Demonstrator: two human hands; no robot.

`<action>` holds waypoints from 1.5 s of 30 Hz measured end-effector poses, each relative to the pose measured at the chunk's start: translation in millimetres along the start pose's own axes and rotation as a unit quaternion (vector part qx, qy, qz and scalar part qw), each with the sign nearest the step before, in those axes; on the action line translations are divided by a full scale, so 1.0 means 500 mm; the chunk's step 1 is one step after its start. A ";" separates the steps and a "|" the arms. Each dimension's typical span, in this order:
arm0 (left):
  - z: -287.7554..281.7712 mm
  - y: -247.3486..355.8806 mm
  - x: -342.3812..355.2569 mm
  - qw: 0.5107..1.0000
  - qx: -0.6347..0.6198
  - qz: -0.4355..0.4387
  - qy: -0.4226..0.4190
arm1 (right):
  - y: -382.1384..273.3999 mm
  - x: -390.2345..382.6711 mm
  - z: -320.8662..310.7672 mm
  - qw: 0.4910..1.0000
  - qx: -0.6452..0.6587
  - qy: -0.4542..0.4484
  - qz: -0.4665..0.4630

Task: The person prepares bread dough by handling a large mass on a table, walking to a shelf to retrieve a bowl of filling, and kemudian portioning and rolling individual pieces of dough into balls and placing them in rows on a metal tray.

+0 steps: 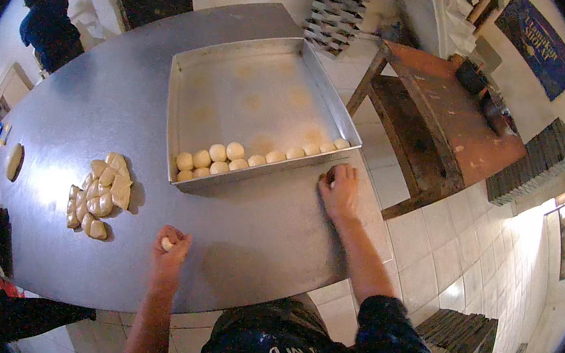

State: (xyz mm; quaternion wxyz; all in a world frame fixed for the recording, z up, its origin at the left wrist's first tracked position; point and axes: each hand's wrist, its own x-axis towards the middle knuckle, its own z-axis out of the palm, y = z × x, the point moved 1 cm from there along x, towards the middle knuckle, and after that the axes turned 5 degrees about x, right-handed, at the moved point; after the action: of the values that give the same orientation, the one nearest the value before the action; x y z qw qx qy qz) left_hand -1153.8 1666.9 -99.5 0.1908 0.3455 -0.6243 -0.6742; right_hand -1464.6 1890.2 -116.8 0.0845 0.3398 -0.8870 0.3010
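My left hand (170, 246) presses a small pale dough piece (167, 243) against the grey metal table (97, 109), near its front edge. My right hand (340, 187) is cupped over another dough piece (331, 179) on the table, just in front of a large square metal tray (237, 82). Several round dough balls (226, 156) line the tray's near wall in rows. A heap of cut dough chunks (100, 193) lies on the table to the left of my left hand.
More dough (15, 161) lies at the table's far left edge. A person in dark clothes (50, 24) stands at the far end. A brown wooden bench (433, 116) and stacked dark trays (535, 162) stand on the tiled floor to the right.
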 end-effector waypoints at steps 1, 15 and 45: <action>0.002 -0.010 0.004 1.000 0.019 -0.009 -0.001 | -0.030 0.021 0.011 1.000 0.011 -0.001 0.014; -0.032 0.015 0.013 0.999 -0.003 -0.022 0.029 | -0.201 0.237 0.069 0.965 0.262 -0.016 0.011; -0.400 -0.031 0.083 0.726 0.502 0.011 0.469 | -0.158 -0.039 0.022 0.997 -0.067 0.024 0.020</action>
State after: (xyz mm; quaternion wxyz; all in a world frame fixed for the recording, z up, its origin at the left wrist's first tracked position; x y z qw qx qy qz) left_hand -1039.0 1498.5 -120.3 0.2649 0.6563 -0.7063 -0.0121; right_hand -1397.6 1848.0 -94.7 0.1226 0.3084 -0.9095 0.2503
